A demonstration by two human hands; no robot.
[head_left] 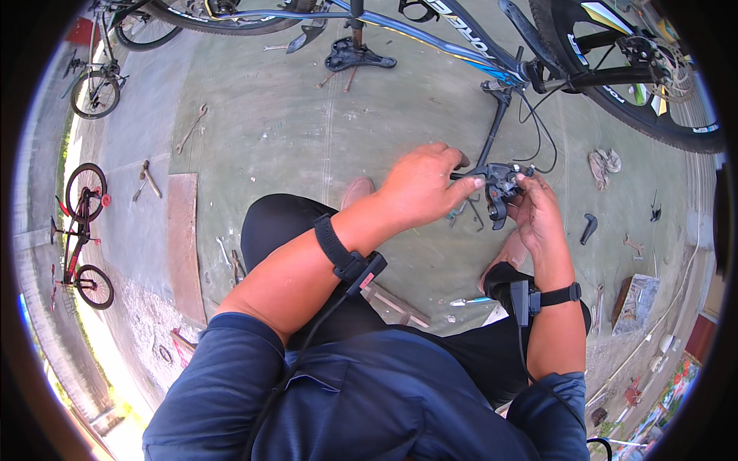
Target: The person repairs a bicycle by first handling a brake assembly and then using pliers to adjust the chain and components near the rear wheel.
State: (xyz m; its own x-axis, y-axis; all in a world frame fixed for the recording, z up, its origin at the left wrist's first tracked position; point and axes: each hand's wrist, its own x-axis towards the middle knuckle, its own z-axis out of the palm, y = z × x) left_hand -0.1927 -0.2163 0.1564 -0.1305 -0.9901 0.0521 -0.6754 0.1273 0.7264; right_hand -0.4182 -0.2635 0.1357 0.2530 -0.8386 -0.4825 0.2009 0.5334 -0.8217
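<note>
A blue and black bicycle stands upside down ahead of me, its handlebar reaching down toward my hands. At the bar's near end sits a black brake and shift lever. My right hand grips this lever from the right, thumb and fingertips pressed on its body. From the left, my left hand closes around a dark part at the bar's end, thumb against the lever's edge; its fingertips are partly hidden. Black cables loop down beside the handlebar. Beneath my hands, hex keys lie on the floor.
A black repair stand base stands ahead. Wrenches, a hammer, a rag and a black grip-like part lie on the green floor. More bicycles are at the left. A stone block sits at right.
</note>
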